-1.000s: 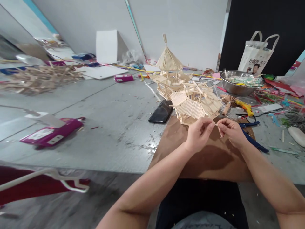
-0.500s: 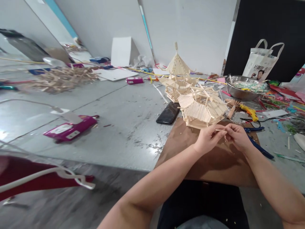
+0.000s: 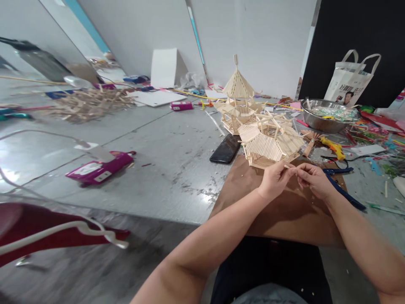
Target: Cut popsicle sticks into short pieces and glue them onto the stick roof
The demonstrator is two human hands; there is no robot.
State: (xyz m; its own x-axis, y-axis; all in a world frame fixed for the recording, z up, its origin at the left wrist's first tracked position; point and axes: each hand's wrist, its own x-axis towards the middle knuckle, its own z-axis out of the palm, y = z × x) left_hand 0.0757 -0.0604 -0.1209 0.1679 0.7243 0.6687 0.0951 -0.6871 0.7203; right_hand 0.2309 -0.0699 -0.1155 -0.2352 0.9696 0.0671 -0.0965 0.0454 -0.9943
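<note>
Pinched in my left hand (image 3: 272, 181) is a thin, short wooden stick (image 3: 287, 166), mostly covered by the fingers. My right hand (image 3: 313, 179) is closed beside it, thumb and fingers pressed together and nearly meeting the left fingertips. What those fingers grip is hidden. Both hands are above a brown board (image 3: 234, 190). Just behind them stands a roofed model part made of wooden sticks (image 3: 264, 145). A taller stick pavilion with a pointed roof (image 3: 238, 86) rises farther back.
A black phone (image 3: 225, 148) lies left of the models. Dark blue cutters (image 3: 344, 192) and a yellow glue gun (image 3: 333, 147) are at the right, near a metal bowl (image 3: 329, 122). A purple device (image 3: 101, 168) with a cable and a stick pile (image 3: 91, 103) occupy the left.
The view has shifted slightly. My fingers have moved a little around the stick, and less of it shows between the hands. The models have stayed in place.
</note>
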